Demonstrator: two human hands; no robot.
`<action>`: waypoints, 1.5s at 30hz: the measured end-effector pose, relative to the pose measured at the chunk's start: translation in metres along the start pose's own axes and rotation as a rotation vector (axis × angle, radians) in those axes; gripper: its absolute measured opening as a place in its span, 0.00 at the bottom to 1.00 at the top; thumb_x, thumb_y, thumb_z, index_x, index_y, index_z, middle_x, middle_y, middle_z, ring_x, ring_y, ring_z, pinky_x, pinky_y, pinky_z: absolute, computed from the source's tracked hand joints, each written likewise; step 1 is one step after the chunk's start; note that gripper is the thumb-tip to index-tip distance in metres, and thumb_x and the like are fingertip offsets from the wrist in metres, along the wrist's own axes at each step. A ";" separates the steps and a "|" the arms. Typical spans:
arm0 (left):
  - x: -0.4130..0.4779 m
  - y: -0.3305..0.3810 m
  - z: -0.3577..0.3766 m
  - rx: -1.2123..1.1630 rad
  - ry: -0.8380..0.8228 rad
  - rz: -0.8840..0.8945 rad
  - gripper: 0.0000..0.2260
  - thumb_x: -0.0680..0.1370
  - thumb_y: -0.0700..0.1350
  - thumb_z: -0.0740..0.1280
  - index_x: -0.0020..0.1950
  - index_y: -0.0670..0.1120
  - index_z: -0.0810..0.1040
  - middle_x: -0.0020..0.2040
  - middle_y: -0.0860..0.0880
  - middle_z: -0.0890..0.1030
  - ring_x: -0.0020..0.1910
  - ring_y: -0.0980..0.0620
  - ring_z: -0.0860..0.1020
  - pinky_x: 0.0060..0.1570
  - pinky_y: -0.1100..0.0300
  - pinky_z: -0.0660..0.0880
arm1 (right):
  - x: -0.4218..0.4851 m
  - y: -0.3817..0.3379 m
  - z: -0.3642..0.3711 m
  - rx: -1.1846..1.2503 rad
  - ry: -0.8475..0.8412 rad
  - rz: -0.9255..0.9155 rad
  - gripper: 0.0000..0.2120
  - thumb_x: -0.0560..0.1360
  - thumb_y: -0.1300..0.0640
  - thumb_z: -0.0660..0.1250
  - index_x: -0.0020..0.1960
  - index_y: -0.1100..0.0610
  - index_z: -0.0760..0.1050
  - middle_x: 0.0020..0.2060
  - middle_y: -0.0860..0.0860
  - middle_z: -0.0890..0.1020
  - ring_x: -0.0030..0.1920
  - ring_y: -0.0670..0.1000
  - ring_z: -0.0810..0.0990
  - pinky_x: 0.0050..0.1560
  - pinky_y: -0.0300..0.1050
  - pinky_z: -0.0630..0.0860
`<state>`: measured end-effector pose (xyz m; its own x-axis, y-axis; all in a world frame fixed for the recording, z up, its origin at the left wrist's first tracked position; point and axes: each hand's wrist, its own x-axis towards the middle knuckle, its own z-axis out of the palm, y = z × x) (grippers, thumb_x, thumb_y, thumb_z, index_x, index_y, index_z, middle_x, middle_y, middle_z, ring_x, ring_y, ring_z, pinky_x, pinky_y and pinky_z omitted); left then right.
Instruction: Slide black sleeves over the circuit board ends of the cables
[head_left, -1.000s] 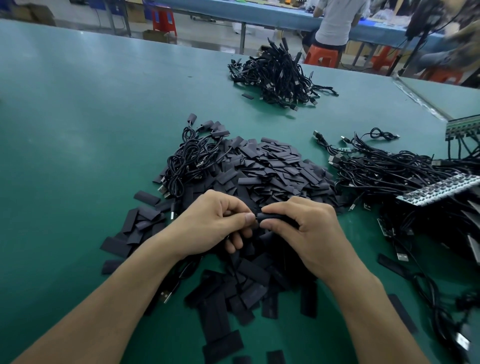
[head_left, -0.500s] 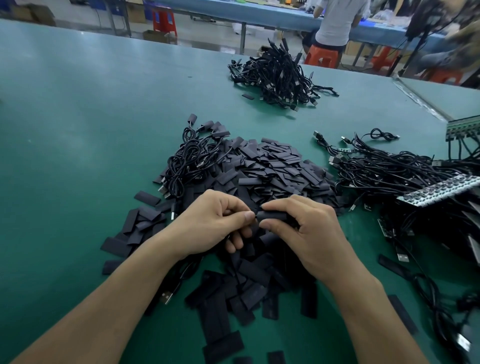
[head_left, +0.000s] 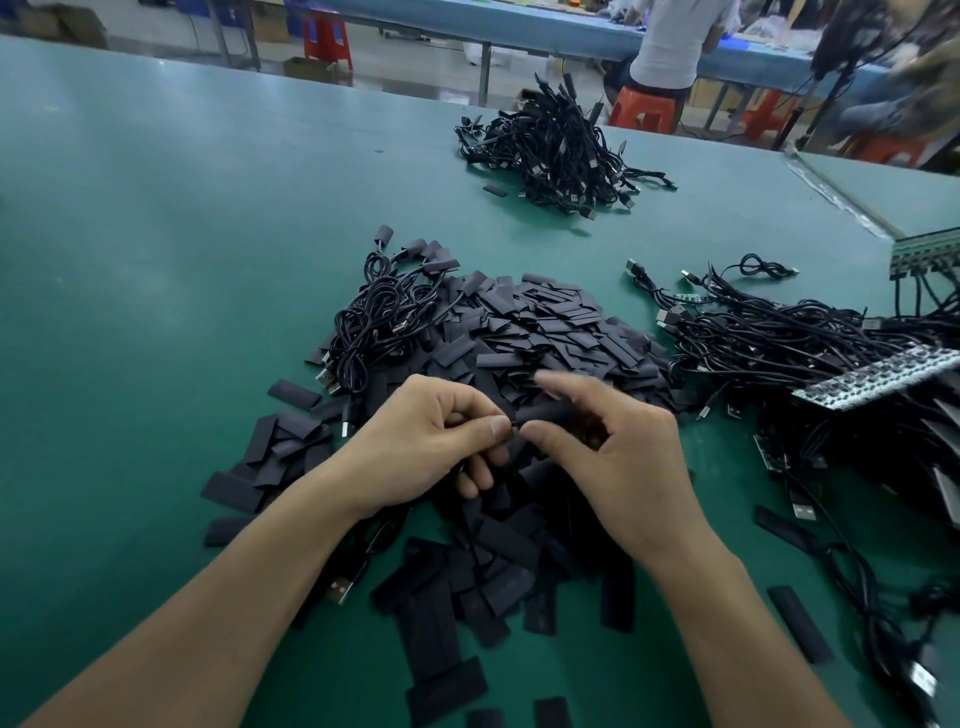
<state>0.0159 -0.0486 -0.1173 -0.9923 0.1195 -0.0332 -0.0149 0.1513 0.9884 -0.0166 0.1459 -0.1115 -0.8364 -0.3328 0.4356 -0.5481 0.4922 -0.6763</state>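
A black sleeve (head_left: 545, 414) lies level between my two hands, above a big heap of flat black sleeves (head_left: 550, 332) on the green table (head_left: 156, 260). My left hand (head_left: 426, 441) pinches its left end with thumb and curled fingers; the cable end there is hidden. My right hand (head_left: 613, 457) touches the sleeve with the thumb tip, its forefinger lifted and blurred above it. Sleeved cables (head_left: 384, 317) lie coiled at the heap's left back.
A tangle of unsleeved cables with bare circuit boards (head_left: 810, 358) fills the right side. Another cable pile (head_left: 556, 150) sits at the far middle. Loose sleeves (head_left: 795, 623) lie near the front. A person sits on an orange stool (head_left: 644, 111) beyond the table.
My right hand's fingers have lifted off the sleeve and spread; earlier they were curled round it. The left hand keeps its pinch in the same place.
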 end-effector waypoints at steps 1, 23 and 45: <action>0.000 0.000 0.001 -0.021 0.023 0.009 0.06 0.80 0.38 0.68 0.44 0.41 0.82 0.35 0.45 0.84 0.29 0.52 0.81 0.28 0.64 0.77 | -0.001 -0.001 0.001 0.044 0.051 0.069 0.21 0.69 0.54 0.79 0.61 0.47 0.80 0.39 0.37 0.82 0.41 0.37 0.81 0.44 0.25 0.71; 0.003 -0.003 0.009 -0.039 0.169 0.001 0.07 0.80 0.39 0.68 0.43 0.41 0.81 0.34 0.45 0.84 0.30 0.50 0.82 0.29 0.62 0.77 | -0.006 -0.017 0.023 0.029 0.235 0.229 0.19 0.73 0.54 0.76 0.63 0.51 0.80 0.42 0.41 0.84 0.43 0.37 0.81 0.46 0.23 0.72; 0.048 0.041 -0.055 0.028 0.693 0.141 0.09 0.79 0.42 0.70 0.39 0.45 0.81 0.29 0.51 0.82 0.24 0.56 0.78 0.24 0.64 0.75 | -0.007 0.000 0.024 -0.029 0.247 0.206 0.10 0.78 0.56 0.69 0.39 0.46 0.78 0.26 0.41 0.77 0.33 0.42 0.78 0.32 0.28 0.69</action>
<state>-0.0389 -0.0903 -0.0702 -0.8347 -0.5106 0.2063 0.1137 0.2067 0.9718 -0.0102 0.1289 -0.1284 -0.9052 -0.0200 0.4246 -0.3639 0.5526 -0.7498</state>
